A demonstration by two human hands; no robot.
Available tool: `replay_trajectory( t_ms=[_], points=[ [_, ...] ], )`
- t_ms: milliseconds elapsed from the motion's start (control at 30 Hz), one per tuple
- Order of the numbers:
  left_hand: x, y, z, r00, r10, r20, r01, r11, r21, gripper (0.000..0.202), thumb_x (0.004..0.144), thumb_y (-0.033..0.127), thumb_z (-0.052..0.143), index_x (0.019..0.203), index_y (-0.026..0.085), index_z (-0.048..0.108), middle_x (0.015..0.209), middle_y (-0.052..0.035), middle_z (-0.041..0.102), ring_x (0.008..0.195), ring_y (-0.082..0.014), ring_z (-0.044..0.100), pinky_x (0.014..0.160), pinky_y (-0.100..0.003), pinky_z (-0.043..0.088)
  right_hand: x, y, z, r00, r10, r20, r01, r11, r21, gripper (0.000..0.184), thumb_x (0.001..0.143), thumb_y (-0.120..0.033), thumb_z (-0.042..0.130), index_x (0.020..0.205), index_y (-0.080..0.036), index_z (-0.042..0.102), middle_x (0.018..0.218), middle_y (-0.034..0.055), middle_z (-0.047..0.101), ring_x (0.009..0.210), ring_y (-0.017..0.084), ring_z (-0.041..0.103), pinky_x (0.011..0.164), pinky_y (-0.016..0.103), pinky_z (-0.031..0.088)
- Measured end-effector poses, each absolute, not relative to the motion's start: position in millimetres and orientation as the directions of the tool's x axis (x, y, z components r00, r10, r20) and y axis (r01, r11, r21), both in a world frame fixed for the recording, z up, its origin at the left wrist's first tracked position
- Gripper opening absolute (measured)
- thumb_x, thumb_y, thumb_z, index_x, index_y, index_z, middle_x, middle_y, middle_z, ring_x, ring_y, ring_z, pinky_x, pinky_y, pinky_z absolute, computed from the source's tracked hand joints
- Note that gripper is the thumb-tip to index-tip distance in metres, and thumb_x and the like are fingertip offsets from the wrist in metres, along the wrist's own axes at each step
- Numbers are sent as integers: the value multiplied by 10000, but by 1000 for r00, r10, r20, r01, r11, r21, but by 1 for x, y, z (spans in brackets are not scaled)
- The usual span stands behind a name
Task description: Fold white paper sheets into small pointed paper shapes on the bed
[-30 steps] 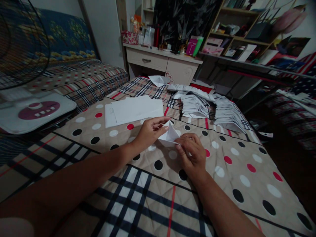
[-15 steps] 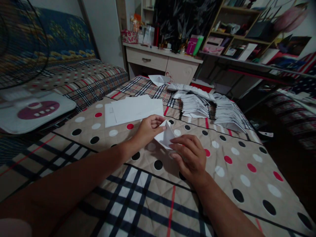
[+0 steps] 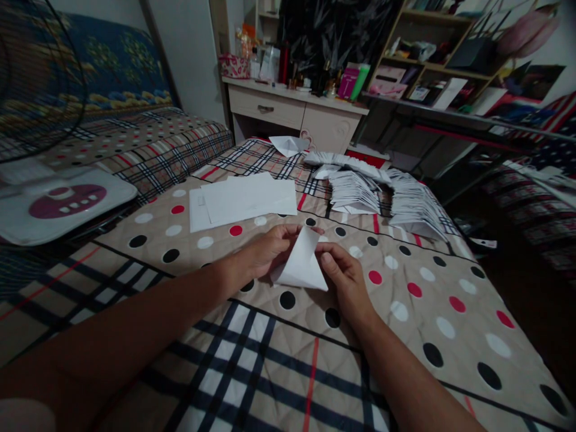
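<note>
A folded piece of white paper (image 3: 302, 264) stands tilted between my hands, just above the patterned bedspread (image 3: 234, 372). It has a pointed top and a wide lower edge. My left hand (image 3: 273, 247) grips it from the left, some of its fingers hidden behind the paper. On the other side, my right hand (image 3: 344, 270) pinches the right edge, thumb in front and index finger behind. Beyond my left hand lie flat white sheets (image 3: 252, 201), overlapping one another.
Folded paper pieces stand packed in rows (image 3: 353, 192), with another row (image 3: 416, 207) to their right. A single folded piece (image 3: 288, 145) lies near the far edge. At the left is a fan base (image 3: 72, 201); a dresser (image 3: 274, 111) stands behind the bed.
The folded paper has been turned and now shows a broad triangular face toward me. My right hand has shifted from its lower right corner up to its right edge.
</note>
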State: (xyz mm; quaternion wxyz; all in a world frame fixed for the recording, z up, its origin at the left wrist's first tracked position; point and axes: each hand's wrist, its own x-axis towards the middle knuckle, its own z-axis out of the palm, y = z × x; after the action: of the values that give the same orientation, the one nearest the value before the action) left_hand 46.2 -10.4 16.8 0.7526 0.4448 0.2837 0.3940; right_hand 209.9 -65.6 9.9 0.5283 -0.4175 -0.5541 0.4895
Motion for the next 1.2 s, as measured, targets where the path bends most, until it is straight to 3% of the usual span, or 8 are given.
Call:
replay_trajectory(
  t_ms=[167, 267, 500, 667, 733, 867, 1033, 1200],
  points=[
    [44, -13, 15, 680, 725, -113, -310, 424, 851, 434, 688, 241, 775, 1111, 188, 693, 1045, -102, 710, 696, -151, 656, 611, -248, 512, 208, -68, 10, -208, 975, 84, -232, 34, -972, 377, 766, -443, 736, 1087, -253, 686, 967, 27, 694, 800, 172, 633, 684, 269, 492],
    [45, -13, 16, 693, 714, -101, -279, 395, 875, 427, 649, 253, 817, 1056, 179, 711, 1095, -103, 695, 754, -150, 655, 633, -233, 501, 207, -69, 11, -233, 971, 61, -265, -3, -964, 311, 724, -381, 785, 989, -237, 708, 924, 19, 698, 790, 162, 633, 713, 268, 493],
    [41, -6, 22, 513, 857, -48, -356, 264, 896, 423, 756, 507, 722, 1013, 174, 685, 996, -101, 689, 790, -157, 632, 632, -231, 473, 210, -64, 7, 21, 1000, 13, -325, 19, -946, 197, 720, -332, 795, 755, -194, 660, 681, -17, 654, 583, 111, 556, 580, 227, 440],
    [39, -8, 23, 566, 814, 131, -252, 20, 968, 683, 633, 246, 843, 1248, 204, 550, 1034, -67, 628, 958, -186, 622, 794, -277, 492, 213, -62, 6, 62, 998, 11, -345, 31, -938, 204, 747, -357, 767, 767, -198, 642, 646, -29, 604, 547, 103, 511, 548, 227, 423],
    [41, -10, 22, 584, 794, 169, -202, -60, 978, 632, 652, 179, 810, 1229, 196, 553, 1053, -60, 610, 1001, -183, 608, 852, -295, 491, 213, -62, 7, 50, 999, 16, -367, 33, -930, 223, 769, -393, 741, 758, -199, 630, 627, -36, 564, 519, 95, 476, 510, 220, 397],
    [45, -19, 25, 593, 786, 175, -105, -140, 985, 516, 740, 186, 721, 1223, 171, 540, 1055, -64, 596, 886, -144, 619, 778, -272, 502, 212, -62, 8, 63, 998, 23, -367, 45, -929, 260, 752, -406, 754, 710, -192, 611, 597, -42, 521, 487, 84, 428, 456, 207, 355],
    [51, -31, 33, 517, 823, 237, -33, -258, 966, 725, 655, 193, 801, 1300, 187, 470, 1067, -60, 584, 911, -168, 621, 774, -279, 508, 212, -63, 8, 140, 990, 20, -331, 66, -941, 258, 728, -380, 783, 683, -184, 621, 576, -41, 533, 475, 71, 427, 421, 179, 345],
    [54, -33, 33, 503, 841, 200, -42, -207, 977, 557, 751, 207, 719, 1261, 162, 500, 981, -59, 648, 860, -166, 639, 724, -263, 501, 211, -63, 10, 100, 995, 6, -347, 41, -937, 261, 729, -393, 781, 685, -184, 630, 585, -38, 549, 466, 72, 446, 419, 183, 387]
  ],
)
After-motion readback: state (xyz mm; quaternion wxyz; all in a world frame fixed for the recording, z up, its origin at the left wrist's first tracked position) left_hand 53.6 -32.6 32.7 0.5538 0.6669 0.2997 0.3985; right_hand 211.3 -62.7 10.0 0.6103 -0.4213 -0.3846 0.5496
